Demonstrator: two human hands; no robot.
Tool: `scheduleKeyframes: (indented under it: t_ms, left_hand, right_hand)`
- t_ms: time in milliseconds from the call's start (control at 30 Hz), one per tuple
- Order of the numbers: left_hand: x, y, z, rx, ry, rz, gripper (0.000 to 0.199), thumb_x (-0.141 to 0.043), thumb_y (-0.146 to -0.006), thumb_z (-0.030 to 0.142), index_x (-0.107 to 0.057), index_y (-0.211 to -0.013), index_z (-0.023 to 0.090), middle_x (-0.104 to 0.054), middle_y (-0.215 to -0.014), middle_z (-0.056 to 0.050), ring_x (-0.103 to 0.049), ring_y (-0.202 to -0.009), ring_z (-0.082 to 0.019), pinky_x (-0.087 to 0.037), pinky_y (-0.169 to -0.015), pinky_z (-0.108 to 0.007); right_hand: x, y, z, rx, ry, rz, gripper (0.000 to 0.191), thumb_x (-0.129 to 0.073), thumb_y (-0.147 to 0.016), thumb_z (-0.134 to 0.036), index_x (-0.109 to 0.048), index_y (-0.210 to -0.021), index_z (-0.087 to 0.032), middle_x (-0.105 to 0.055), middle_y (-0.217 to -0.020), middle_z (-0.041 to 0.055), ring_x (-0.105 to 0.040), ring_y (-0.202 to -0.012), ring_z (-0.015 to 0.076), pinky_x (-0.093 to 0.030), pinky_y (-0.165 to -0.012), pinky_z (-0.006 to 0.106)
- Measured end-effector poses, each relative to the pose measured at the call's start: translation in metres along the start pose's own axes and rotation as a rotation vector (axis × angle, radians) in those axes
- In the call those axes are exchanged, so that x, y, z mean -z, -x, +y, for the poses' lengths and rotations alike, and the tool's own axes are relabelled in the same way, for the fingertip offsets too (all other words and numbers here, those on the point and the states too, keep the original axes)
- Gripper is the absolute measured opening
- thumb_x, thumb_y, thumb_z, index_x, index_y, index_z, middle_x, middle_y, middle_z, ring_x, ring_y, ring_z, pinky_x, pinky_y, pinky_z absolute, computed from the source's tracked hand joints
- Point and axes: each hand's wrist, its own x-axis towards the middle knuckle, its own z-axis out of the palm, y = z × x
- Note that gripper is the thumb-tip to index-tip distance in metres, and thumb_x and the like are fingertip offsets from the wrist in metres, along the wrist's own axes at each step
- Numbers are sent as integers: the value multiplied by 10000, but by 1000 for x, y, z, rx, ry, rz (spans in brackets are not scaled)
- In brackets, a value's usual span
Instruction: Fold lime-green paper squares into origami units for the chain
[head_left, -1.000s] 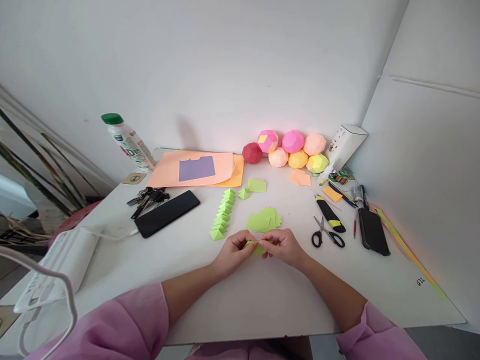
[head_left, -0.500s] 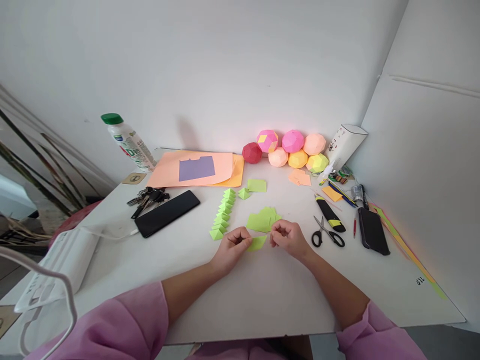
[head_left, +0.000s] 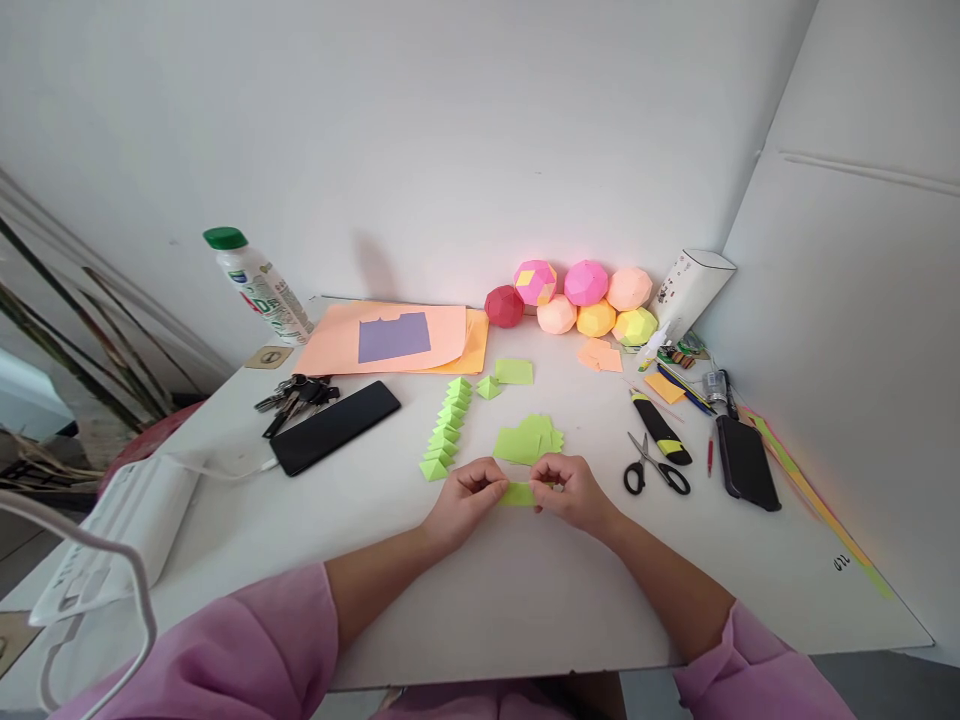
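A small green paper piece (head_left: 517, 494) is stretched between my two hands, just above the white table. My left hand (head_left: 471, 497) pinches its left end, and my right hand (head_left: 568, 490) pinches its right end; the fingers cover both ends. Right behind the hands lies a loose pile of green paper pieces (head_left: 525, 438). To the left runs a slanting row of folded green paper pyramids (head_left: 448, 425). One more folded pyramid (head_left: 488, 387) stands apart, beside a flat green paper sheet (head_left: 514, 371).
Scissors (head_left: 652, 468) and a box cutter (head_left: 660, 428) lie to the right, near a black phone (head_left: 746, 462). Faceted paper balls (head_left: 586, 284) are stacked along the wall. At left are another phone (head_left: 335, 427), keys (head_left: 296, 398), a bottle (head_left: 262, 290) and a white power strip (head_left: 112, 540).
My right hand has moved left and taken hold of the right end of the green paper piece, which was free before. My left hand keeps its pinch, almost unmoved.
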Motion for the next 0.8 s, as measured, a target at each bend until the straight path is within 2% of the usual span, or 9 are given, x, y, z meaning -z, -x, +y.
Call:
scheduleKeyframes:
  t_ms: [133, 267, 433, 600, 700, 800]
  left_hand:
    - [0, 0, -1, 52, 121, -9, 234, -576, -757, 349, -505, -636, 162, -391, -543, 54, -330, -487, -66, -265, -473, -209]
    - [-3, 1, 0, 94, 182, -69, 242, -613, -748, 381, -538, -836, 169, -478, -573, 54, -406, -491, -67, -314, -477, -204]
    - [-6, 0, -1, 130, 216, -43, 299, -635, -724, 428, -503, -800, 171, -568, -621, 36, -481, -464, -70, -357, -462, -209]
    - [-3, 0, -5, 149, 194, -27, 294, -526, -805, 464, -446, -761, 184, -517, -523, 52, -483, -447, -84, -325, -459, -203]
    - [-3, 1, -3, 140, 200, -102, 297, -522, -807, 463, -448, -751, 181, -560, -678, 16, -472, -521, -79, -366, -505, -211]
    - [-3, 1, 0, 115, 181, -196, 294, -576, -774, 446, -470, -751, 173, -548, -888, -26, -480, -659, -93, -404, -570, -218]
  right_hand:
    - [2, -1, 1, -27, -70, 33, 88, -552, -701, -191, -506, -630, -169, -480, -575, -38, -534, -497, 101, -459, -488, 230]
    - [0, -2, 0, -31, -78, 25, 128, -567, -745, -273, -540, -688, -162, -513, -646, -17, -527, -526, 98, -471, -511, 239]
    - [-2, -3, 4, -80, -104, 3, 211, -613, -751, -365, -552, -814, -173, -502, -629, -31, -490, -550, 96, -433, -508, 222]
    - [0, -7, 10, -123, -141, -40, 311, -600, -751, -451, -504, -678, -165, -506, -641, -17, -546, -607, 125, -433, -535, 238]
    - [2, -8, 11, -144, -128, -62, 335, -611, -735, -464, -486, -652, -164, -478, -608, -27, -534, -581, 120, -412, -519, 232]
    - [3, -9, 11, -138, -103, -79, 353, -616, -725, -468, -457, -623, -170, -424, -559, -50, -449, -501, 86, -353, -472, 216]
